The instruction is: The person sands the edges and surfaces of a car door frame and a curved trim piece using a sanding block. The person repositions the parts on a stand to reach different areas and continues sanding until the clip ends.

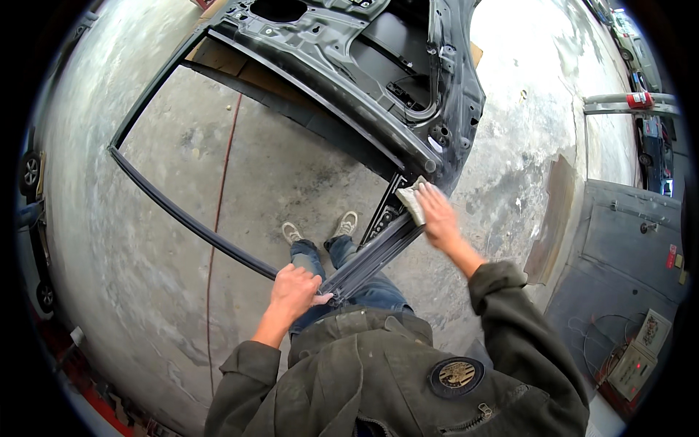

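A dark grey car door (378,138) lies with its inner side up, its window frame pointing toward me. My right hand (437,211) presses a folded beige sanding pad (413,199) on the wide frame post, near where it meets the door body. The fingers lie over the pad and are slightly blurred. At the near corner of the window frame (193,226), my left hand (295,286) is closed round the edge, its thumb resting by the foot of the post. Pale dust marks the post and the door's edge. What supports the door is mostly hidden.
A thin red hose or cable (224,175) runs along the concrete floor on the left. My shoes (291,231) show through the window opening. On the right are a brown strip (551,218), a grey cabinet (619,255) and a control box (632,370). Vehicles stand at both outer edges.
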A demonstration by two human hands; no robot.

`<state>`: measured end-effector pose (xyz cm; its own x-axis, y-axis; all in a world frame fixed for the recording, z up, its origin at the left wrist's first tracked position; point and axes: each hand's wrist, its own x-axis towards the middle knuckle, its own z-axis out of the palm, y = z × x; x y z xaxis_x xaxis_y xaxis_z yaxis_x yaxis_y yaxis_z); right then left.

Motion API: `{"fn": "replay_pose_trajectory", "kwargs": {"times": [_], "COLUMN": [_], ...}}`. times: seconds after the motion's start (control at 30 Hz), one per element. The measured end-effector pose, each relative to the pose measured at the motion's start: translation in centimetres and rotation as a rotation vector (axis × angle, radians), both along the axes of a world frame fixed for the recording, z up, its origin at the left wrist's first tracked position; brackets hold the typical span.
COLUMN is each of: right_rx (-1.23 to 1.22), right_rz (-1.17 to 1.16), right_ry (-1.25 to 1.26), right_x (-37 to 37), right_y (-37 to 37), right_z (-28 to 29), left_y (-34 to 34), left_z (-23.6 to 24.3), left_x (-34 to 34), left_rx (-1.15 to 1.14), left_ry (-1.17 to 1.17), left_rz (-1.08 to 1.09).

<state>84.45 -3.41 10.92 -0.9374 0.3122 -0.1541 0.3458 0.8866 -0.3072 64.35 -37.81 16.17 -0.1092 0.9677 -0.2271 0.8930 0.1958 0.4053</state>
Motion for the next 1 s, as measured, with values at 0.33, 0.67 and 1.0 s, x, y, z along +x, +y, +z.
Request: {"fn": "replay_pose_trajectory", "kwargs": {"times": [0.33,0.67,1.0], "right_rx": [0.010,-0.028,0.213], "right_rz": [0.020,0.109,0.350], "right_ry": [0.248,0.007,-0.010], "right_x": [-5.4,0.3,-5.5], "right_y": [-0.7,1.1,3.0], "right_z": [-0.6,-0.6,-1.7], "left_y": [-0.2,0.0,-0.3], "left_z": [-0.4,-0.1,-0.2], "left_x": [0.2,0.1,0.2], "left_rx": [0.017,-0.096,-0.069], "left_ry": [0.010,-0.021,0.001], "left_rz": [0.015,0.016,-0.008]}}
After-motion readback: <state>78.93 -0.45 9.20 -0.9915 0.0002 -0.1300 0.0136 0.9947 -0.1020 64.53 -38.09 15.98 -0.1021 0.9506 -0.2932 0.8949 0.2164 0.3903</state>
